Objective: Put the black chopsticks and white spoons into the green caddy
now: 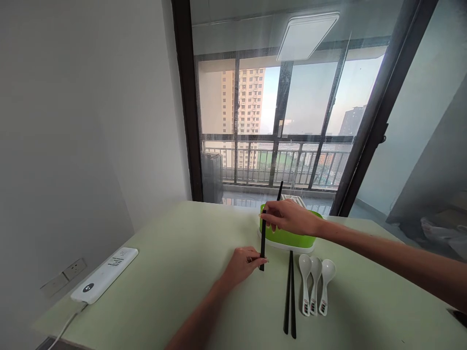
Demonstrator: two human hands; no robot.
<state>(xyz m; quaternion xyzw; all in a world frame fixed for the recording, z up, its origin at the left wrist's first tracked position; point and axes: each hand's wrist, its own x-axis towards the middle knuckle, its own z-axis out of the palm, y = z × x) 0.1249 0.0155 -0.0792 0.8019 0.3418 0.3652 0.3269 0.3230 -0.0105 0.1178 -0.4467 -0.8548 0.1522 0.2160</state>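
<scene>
Beside green holder (288, 237), black chopstick (263, 240), slim

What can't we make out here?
All head view:
Green holder interior: mostly blocked by its front wall and the right hand.
Far chopstick's lower end: behind that hand.
Print on spoons: too small.
Dark thing, far right: cut off by the edge.
</scene>
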